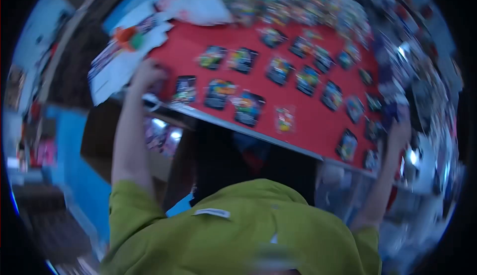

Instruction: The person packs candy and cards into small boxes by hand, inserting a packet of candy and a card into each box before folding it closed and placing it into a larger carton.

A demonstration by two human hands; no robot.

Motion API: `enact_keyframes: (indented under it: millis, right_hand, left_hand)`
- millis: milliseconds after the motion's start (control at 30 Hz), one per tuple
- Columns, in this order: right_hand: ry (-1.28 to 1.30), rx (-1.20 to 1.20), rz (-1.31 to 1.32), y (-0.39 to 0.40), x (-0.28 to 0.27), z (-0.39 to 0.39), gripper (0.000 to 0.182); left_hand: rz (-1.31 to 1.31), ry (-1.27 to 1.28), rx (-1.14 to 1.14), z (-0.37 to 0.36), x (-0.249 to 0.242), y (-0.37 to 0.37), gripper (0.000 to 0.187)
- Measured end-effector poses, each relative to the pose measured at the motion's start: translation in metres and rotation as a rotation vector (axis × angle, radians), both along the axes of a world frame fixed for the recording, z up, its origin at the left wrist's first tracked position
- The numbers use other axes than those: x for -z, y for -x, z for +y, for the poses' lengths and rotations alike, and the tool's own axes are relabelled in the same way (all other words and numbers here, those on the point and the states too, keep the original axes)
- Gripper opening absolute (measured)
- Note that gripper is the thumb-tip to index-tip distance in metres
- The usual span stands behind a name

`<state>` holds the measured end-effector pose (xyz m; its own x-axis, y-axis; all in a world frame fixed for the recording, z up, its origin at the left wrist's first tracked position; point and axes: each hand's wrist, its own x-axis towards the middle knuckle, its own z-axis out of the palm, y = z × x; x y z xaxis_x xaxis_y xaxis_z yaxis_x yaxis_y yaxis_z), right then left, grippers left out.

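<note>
On the left edge of a red tabletop (313, 118) is my left hand (148, 74), its fingers curled. Blur hides whether anything is in them. The closest packet to it is a dark-backed one with colourful contents (185, 89). My right hand (399, 132) reaches to the table's right end, against purple packaging (394, 110). Its fingers are smeared, so I cannot make out a grip. Between my hands lie several small clear packets with bright pieces on black cards, such as one packet (249, 108). One packet without a black card (284, 119) lies near the front edge.
A large heap of colourful packets (303, 2) covers the table's far side. White plastic bags (198, 4) lie at the back left, beside printed white sheets (112, 74) with an orange and green item (130, 37). An open cardboard box (99, 138) stands below the left edge.
</note>
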<state>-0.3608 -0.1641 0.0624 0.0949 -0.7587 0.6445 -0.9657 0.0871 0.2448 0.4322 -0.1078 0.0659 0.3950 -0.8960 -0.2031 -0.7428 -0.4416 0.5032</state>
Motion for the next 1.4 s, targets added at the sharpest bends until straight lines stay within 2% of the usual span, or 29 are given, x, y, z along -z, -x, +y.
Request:
enact_keyframes:
  millis: [33, 67, 100, 133, 167, 200, 267, 333, 367, 433, 467, 533, 600, 667, 700, 733, 767, 800, 867, 900, 967, 1000, 1067, 1100, 1133, 1200, 1267, 1333, 1400]
  right_hand:
    - [-0.169, 0.332, -0.069, -0.004, -0.002, -0.010, 0.044]
    - [-0.166, 0.306, 0.086, 0.058, 0.044, -0.032, 0.041]
    - [-0.111, 0.240, 0.129, 0.069, 0.053, -0.040, 0.037]
    - [-0.373, 0.273, 0.059, 0.032, 0.017, -0.013, 0.035]
    - [0.038, 0.061, 0.406, 0.088, 0.060, -0.045, 0.034]
    - [-0.154, 0.227, 0.498, 0.089, 0.055, -0.044, 0.035]
    - [-0.208, 0.250, 0.456, 0.064, 0.042, -0.045, 0.034]
    - [-0.352, 0.348, 0.368, 0.045, 0.026, -0.034, 0.033]
    - [-0.427, 0.396, 0.323, 0.037, 0.020, -0.030, 0.033]
    - [-0.317, 0.313, 0.412, 0.031, 0.011, -0.021, 0.032]
    - [-0.211, 0.237, 0.486, 0.028, 0.007, -0.016, 0.032]
    - [-0.125, 0.305, 0.546, 0.009, -0.012, -0.008, 0.030]
    - [-0.041, 0.370, 0.595, -0.031, -0.034, 0.001, 0.028]
    - [0.261, 0.003, 0.548, -0.099, -0.061, 0.018, 0.023]
    - [0.239, -0.182, 0.317, -0.146, -0.069, 0.030, 0.023]
    - [0.219, -0.365, 0.081, -0.195, -0.073, 0.042, 0.023]
    - [0.187, -0.504, -0.021, -0.237, -0.068, 0.055, 0.024]
    - [0.151, -0.643, -0.124, -0.271, -0.059, 0.070, 0.026]
    - [-0.095, -0.835, -0.201, -0.317, -0.049, 0.105, 0.030]
    - [-0.097, -0.841, -0.205, -0.331, -0.052, 0.121, 0.030]
    - [-0.391, -0.854, -0.371, -0.352, -0.055, 0.139, 0.034]
    - [-0.400, -0.861, -0.378, -0.353, -0.053, 0.137, 0.034]
    - [-0.472, -0.977, -0.846, -0.344, -0.048, 0.124, 0.039]
    - [-0.380, -0.917, -0.726, -0.341, -0.040, 0.114, 0.039]
    - [-0.348, -0.940, -0.735, -0.338, -0.024, 0.104, 0.038]
    - [-0.242, -0.981, -0.678, -0.330, -0.004, 0.097, 0.036]
    - [-0.162, -1.006, -0.628, -0.325, -0.005, 0.096, 0.034]
    - [-0.128, -0.979, -0.620, -0.329, -0.013, 0.099, 0.031]
    - [-0.116, -0.955, -0.642, -0.329, -0.020, 0.101, 0.024]
  left_hand:
    - [-0.091, 0.035, -0.006, 0.007, -0.006, 0.008, 0.036]
    - [-0.344, 0.088, 0.152, 0.004, 0.008, -0.005, 0.036]
    - [-0.313, 0.095, 0.127, 0.006, 0.014, -0.009, 0.039]
    - [-0.344, 0.007, 0.050, 0.011, 0.000, 0.006, 0.046]
    - [-0.278, 0.008, 0.035, 0.011, 0.001, 0.007, 0.055]
    - [-0.309, 0.001, 0.023, 0.012, -0.001, 0.009, 0.056]
    - [-0.321, -0.002, 0.011, 0.013, 0.002, 0.012, 0.058]
    - [-0.438, 0.217, 0.008, 0.018, 0.011, 0.015, 0.061]
    - [-0.429, 0.215, -0.003, 0.018, 0.014, 0.016, 0.061]
    - [-0.806, 0.609, -0.070, 0.016, 0.019, 0.022, 0.061]
    - [-0.797, 0.602, -0.080, 0.012, 0.020, 0.028, 0.061]
    - [-0.428, 1.009, -0.025, 0.004, -0.004, 0.059, 0.057]
    - [0.003, 1.140, 0.129, 0.001, -0.025, 0.119, 0.057]
    - [0.790, 0.817, 0.263, 0.018, -0.057, 0.196, 0.080]
    - [1.095, 0.695, 0.347, 0.020, -0.055, 0.234, 0.099]
    - [1.166, 0.590, 0.385, 0.024, -0.057, 0.264, 0.104]
    - [1.233, 0.484, 0.420, 0.026, -0.058, 0.287, 0.109]
    - [1.231, 0.486, 0.423, 0.023, -0.052, 0.307, 0.109]
    - [1.643, 0.457, 0.389, 0.018, -0.038, 0.333, 0.112]
    - [1.639, 0.458, 0.382, 0.022, -0.034, 0.333, 0.112]
    - [2.033, 0.297, 0.189, 0.033, -0.027, 0.325, 0.097]
    - [2.028, 0.299, 0.174, 0.036, -0.021, 0.318, 0.097]
    - [2.066, 0.029, 0.346, 0.040, -0.009, 0.307, 0.071]
    - [2.029, -0.027, 0.285, 0.050, -0.017, 0.310, 0.049]
    - [2.056, -0.061, 0.286, 0.054, -0.014, 0.313, 0.049]
    - [1.897, -0.243, 0.310, 0.049, -0.007, 0.325, 0.050]
    - [1.960, -0.204, 0.372, 0.053, -0.008, 0.322, 0.053]
    - [1.885, -0.233, 0.418, 0.055, -0.015, 0.319, 0.055]
    - [1.921, -0.290, 0.381, 0.060, -0.024, 0.318, 0.057]
